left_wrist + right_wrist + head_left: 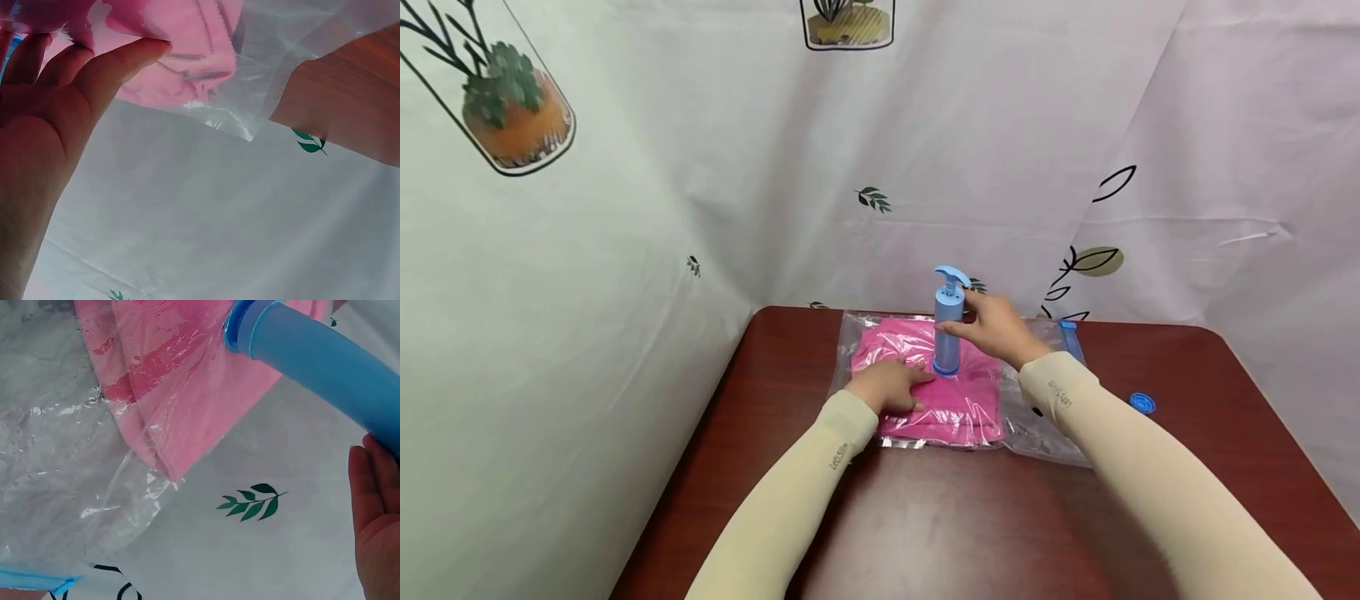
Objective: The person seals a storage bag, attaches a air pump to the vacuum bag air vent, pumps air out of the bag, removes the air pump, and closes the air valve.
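A clear plastic vacuum bag (pixel 1030 421) with folded pink cloth (pixel 973 408) inside lies flat on the table. Upright on the bag stands a blue hand pump (pixel 947 333), its base against the plastic and its curved handle at the top. My right hand (pixel 996 327) holds the pump's barrel near its upper part, thumb across the front. Beside the pump base, my left hand (pixel 891 385) rests on the bag over the cloth with spread fingers. In the left wrist view, the left thumb (pixel 134 57) reaches along the plastic; the other fingertips are partly hidden.
A round blue cap (pixel 1142 403) lies on the brown table (pixel 970 517) right of the bag. A blue slider strip (pixel 1072 340) runs along the bag's right end. White patterned cloth (pixel 760 167) hangs behind and at both sides of the table.
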Action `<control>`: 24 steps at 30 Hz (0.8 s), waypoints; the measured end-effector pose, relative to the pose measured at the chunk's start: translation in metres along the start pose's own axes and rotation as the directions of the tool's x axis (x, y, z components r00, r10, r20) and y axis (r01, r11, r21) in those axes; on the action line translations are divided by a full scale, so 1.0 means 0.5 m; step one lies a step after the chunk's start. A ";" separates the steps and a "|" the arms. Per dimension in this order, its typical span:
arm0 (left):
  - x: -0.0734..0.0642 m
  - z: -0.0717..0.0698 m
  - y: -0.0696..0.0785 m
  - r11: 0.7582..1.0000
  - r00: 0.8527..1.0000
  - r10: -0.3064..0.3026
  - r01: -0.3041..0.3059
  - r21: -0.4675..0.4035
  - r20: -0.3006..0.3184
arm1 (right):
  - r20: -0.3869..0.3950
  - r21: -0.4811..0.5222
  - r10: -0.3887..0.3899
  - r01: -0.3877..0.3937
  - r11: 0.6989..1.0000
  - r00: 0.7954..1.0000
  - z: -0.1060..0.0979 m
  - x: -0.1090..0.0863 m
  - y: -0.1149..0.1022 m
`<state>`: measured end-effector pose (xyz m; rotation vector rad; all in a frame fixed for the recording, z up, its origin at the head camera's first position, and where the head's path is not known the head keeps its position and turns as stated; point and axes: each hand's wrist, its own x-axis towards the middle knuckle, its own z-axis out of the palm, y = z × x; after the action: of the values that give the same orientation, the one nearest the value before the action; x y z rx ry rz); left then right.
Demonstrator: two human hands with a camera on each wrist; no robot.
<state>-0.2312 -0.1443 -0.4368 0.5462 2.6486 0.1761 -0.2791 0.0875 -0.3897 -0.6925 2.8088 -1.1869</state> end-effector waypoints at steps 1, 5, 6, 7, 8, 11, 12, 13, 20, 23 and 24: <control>0.000 0.000 0.000 1.000 1.000 0.001 -0.001 -0.008 0.003 | 0.003 -0.001 0.006 -0.006 1.000 1.000 -0.001 0.001 -0.002; 0.005 -0.010 -0.002 0.997 1.000 0.023 -0.022 -0.078 0.009 | 0.039 0.014 0.051 -0.052 0.999 0.998 -0.016 0.007 -0.008; 0.007 -0.016 0.000 0.991 1.000 0.020 -0.021 -0.129 -0.010 | 0.044 0.016 0.062 -0.062 0.998 0.997 -0.020 0.008 -0.008; 0.010 -0.023 0.002 0.984 0.999 0.008 -0.016 -0.178 -0.043 | 0.048 0.016 0.069 -0.070 0.997 0.996 -0.024 0.009 -0.008; 0.014 -0.031 0.006 0.972 0.996 -0.005 -0.016 -0.235 -0.089 | 0.052 0.017 0.075 -0.076 0.997 0.996 -0.029 0.009 -0.007; 0.026 -0.051 0.021 0.897 0.962 -0.070 -0.056 -0.439 -0.264 | 0.055 0.009 0.087 -0.088 0.996 0.995 -0.037 0.006 -0.004; 0.031 -0.055 0.027 0.863 0.943 -0.095 -0.082 -0.498 -0.320 | 0.057 0.005 0.087 -0.088 0.996 0.995 -0.038 0.005 -0.004; 0.036 -0.057 0.033 0.835 0.925 -0.115 -0.108 -0.539 -0.363 | 0.059 0.001 0.084 -0.084 0.996 0.995 -0.039 0.003 -0.004; 0.065 -0.047 0.079 0.673 0.847 -0.155 -0.286 -0.682 -0.509 | 0.117 -0.019 0.077 -0.075 0.997 0.990 -0.050 -0.005 -0.013; 0.073 -0.039 0.089 0.690 0.821 -0.165 -0.300 -0.659 -0.547 | 0.118 0.002 0.087 -0.087 0.996 0.989 -0.076 -0.007 -0.028; 0.074 -0.036 0.092 0.703 0.818 -0.164 -0.295 -0.648 -0.551 | 0.109 0.015 0.088 -0.090 0.996 0.990 -0.088 -0.008 -0.036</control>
<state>-0.2536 -0.0882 -0.4256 0.3396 2.7645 1.5605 -0.2762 0.1080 -0.3469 -0.6040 2.7051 -1.1257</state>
